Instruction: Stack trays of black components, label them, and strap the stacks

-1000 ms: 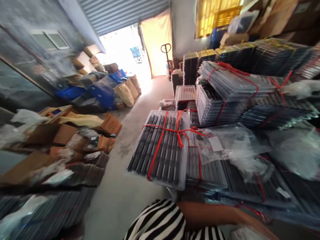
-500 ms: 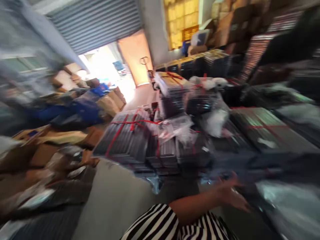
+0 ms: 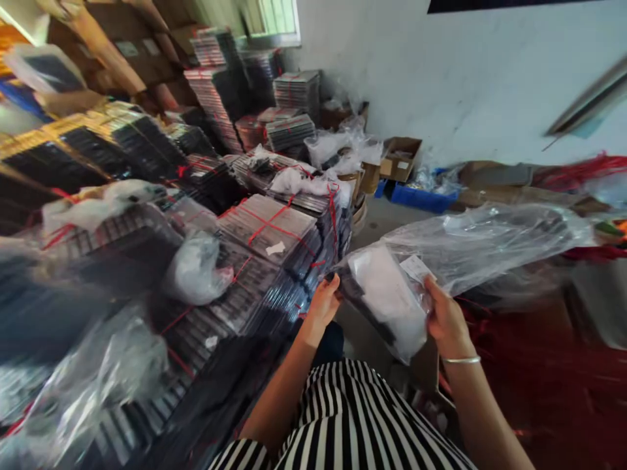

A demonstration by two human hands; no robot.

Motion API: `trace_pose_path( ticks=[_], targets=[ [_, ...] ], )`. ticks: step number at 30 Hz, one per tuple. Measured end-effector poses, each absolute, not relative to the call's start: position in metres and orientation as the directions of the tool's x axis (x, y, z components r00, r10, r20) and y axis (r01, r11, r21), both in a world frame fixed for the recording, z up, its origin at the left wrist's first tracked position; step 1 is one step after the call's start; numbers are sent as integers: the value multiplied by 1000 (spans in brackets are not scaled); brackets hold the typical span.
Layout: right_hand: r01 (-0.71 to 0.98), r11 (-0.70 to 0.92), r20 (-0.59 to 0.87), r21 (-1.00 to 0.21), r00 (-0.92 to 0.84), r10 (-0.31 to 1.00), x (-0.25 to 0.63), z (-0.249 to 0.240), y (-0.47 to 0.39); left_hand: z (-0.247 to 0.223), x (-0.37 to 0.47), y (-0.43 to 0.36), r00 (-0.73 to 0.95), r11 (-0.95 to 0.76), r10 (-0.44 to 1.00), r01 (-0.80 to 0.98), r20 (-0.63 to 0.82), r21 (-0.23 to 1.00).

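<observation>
A clear plastic bag (image 3: 490,241) with a white padded item and a dark item inside stretches between my hands and off to the right. My left hand (image 3: 323,303) is closed on the bag's left corner, at the dark item. On the bag's right side, my right hand (image 3: 445,313) grips the plastic, its thumb by a small white label (image 3: 416,267). A silver bangle circles my right wrist.
Stacks of dark flat panels tied with red string (image 3: 269,225) fill the left. A crumpled plastic bag (image 3: 196,267) lies on them. Behind are a cardboard box (image 3: 401,160) and a blue tray (image 3: 424,199). Dark red material (image 3: 548,378) lies at the lower right.
The view has swung right, from the doorway to the white wall. Both hands now show, holding the clear bag; earlier one blurred hand was seen with fingers spread.
</observation>
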State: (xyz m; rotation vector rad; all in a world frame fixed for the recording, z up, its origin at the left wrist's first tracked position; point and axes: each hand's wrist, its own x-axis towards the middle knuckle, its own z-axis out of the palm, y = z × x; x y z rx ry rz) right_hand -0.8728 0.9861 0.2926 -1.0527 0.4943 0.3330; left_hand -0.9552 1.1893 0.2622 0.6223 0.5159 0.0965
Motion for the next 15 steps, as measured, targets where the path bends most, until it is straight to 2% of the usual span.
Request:
trace_pose_path(
  ticks=[5,10,15],
  targets=[
    [-560,387,-533,-732,825,187,-829,284,1004,257,-898,1220,864,803,263,51,-430,594],
    [-651,201,-535,-732,732,422,-781,287,1044,259,-833,1262,859,800,297,14,-416,600],
    [-652,210,-574,-729,749,331,-720,294,1083,265,-776,1297,862,791,306,6,-404,612]
  ],
)
